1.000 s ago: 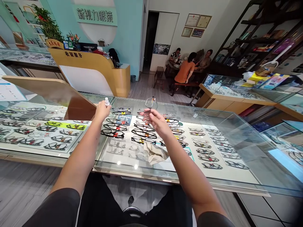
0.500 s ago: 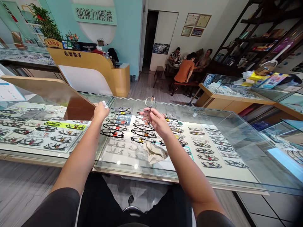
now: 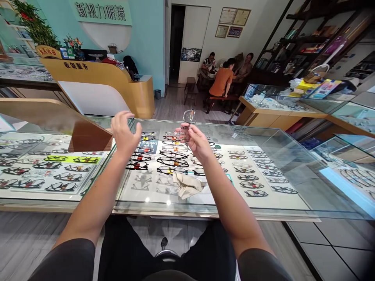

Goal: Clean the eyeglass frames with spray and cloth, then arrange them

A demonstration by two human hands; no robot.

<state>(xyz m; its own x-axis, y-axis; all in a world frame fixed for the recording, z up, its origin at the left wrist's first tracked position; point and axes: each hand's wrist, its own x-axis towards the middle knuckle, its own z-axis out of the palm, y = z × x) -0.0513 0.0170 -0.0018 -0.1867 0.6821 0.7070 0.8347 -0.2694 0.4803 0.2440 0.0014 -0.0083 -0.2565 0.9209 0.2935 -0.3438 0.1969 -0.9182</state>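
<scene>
My right hand pinches a pair of eyeglasses above the glass display counter. One lens rim stands up over my fingertips, while the lower part is partly covered by them. My left hand is raised beside the brown wooden board, its thumb and fingers apart, and I see nothing in it. A crumpled beige cloth lies on the counter top, nearer to me than the right hand. Rows of eyeglass frames show through the glass below both hands.
More frames fill the left showcase, and others lie to the right. Beyond the counter stands a yellow cashier desk. Several people sit at a table at the back, one in an orange top. Another showcase stands at right.
My left hand has let go of the small white-capped bottle, which I no longer see, and its fingers have opened. My right hand keeps the eyeglasses up. The view has shifted slightly.
</scene>
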